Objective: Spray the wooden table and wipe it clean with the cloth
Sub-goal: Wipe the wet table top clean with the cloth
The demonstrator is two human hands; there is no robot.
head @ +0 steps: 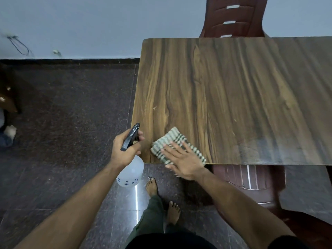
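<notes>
Though labelled, spray bottle [130, 174] print unreadable

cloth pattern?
Cream cloth with dark green checked stripes, seen in the head view, under the right hand.

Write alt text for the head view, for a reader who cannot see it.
A person's right hand presses a folded checked cloth flat on the near corner of a wooden table, while the left hand grips a spray bottle beside the table's edge. Red chairs stand around it.
</notes>
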